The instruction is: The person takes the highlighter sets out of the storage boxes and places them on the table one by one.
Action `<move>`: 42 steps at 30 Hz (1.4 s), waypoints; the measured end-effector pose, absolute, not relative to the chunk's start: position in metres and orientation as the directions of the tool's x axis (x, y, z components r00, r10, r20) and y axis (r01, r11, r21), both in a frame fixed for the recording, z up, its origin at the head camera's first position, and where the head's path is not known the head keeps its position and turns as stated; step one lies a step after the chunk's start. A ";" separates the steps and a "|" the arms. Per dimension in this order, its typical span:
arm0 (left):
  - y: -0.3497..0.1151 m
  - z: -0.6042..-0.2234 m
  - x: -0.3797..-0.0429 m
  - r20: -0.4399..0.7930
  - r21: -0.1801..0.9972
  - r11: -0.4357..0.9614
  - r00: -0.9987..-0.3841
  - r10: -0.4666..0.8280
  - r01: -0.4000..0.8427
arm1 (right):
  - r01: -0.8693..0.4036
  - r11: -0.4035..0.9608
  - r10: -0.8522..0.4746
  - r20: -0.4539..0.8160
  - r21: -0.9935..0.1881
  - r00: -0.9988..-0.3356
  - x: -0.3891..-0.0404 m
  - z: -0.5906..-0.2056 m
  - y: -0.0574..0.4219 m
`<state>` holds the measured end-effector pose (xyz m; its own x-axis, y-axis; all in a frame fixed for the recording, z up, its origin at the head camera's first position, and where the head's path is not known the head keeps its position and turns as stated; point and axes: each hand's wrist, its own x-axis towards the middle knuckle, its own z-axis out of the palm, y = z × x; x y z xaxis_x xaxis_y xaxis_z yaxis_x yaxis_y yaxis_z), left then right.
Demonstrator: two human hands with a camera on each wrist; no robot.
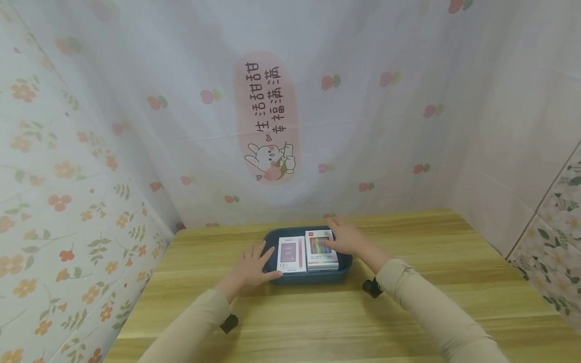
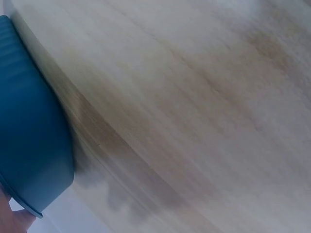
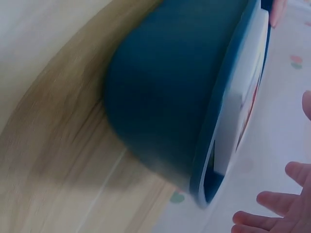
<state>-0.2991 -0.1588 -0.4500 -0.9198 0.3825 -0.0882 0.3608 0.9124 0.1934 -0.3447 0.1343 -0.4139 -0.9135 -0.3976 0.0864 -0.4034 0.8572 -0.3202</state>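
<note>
A dark blue oval basket (image 1: 313, 278) sits on the table, holding two white boxes side by side. The left box (image 1: 290, 254) has a purple panel; the right box (image 1: 322, 250) shows a dark panel with rainbow streaks. At the basket's left end is my left hand (image 1: 249, 266), fingers spread, thumb by the front rim. In the left wrist view, part of that hand (image 2: 13, 219) meets the rim. My right hand (image 1: 347, 238) hovers over the right end, fingers extended. The right wrist view shows its fingers (image 3: 272, 200) spread apart from the basket wall (image 3: 165, 82).
The wood-grain table (image 1: 290, 322) extends around the basket. Behind it hangs a white curtain (image 1: 345, 141) with fruit prints, and a floral cloth (image 1: 68, 227) covers the left side. Small black devices (image 1: 229, 323) hang beneath both wrists.
</note>
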 end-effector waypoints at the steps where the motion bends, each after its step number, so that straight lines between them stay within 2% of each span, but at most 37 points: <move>1: -0.159 -0.450 -0.299 -0.090 0.204 0.911 -0.920 0.381 0.358 | -0.399 0.860 -0.397 0.074 -0.318 -0.915 -0.344 -0.414 0.132; 8: -0.159 -0.454 -0.297 -0.080 0.246 0.909 -0.928 0.364 0.335 | -0.365 0.882 -0.386 -0.012 -0.297 -0.923 -0.341 -0.419 0.117; 19: -0.162 -0.458 -0.296 -0.061 0.247 0.907 -0.928 0.367 0.342 | -0.294 0.894 -0.342 -0.091 -0.338 -0.935 -0.335 -0.428 0.106; 24: -0.162 -0.459 -0.295 -0.055 0.245 0.905 -0.927 0.371 0.348 | -0.285 0.890 -0.334 -0.083 -0.356 -0.939 -0.330 -0.429 0.098; 30: -0.162 -0.459 -0.293 -0.054 0.240 0.907 -0.928 0.370 0.347 | -0.263 0.910 -0.292 -0.046 -0.321 -0.955 -0.332 -0.436 0.090; 42: -0.160 -0.458 -0.294 -0.053 0.249 0.907 -0.930 0.363 0.340 | -0.155 0.934 -0.177 -0.041 -0.320 -0.983 -0.332 -0.435 0.076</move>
<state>-0.2936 -0.1603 -0.4577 -0.9303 0.3630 -0.0525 0.3397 0.9068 0.2494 -0.3317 0.0760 -0.4350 -0.9833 -0.1774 -0.0406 -0.1553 0.9345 -0.3203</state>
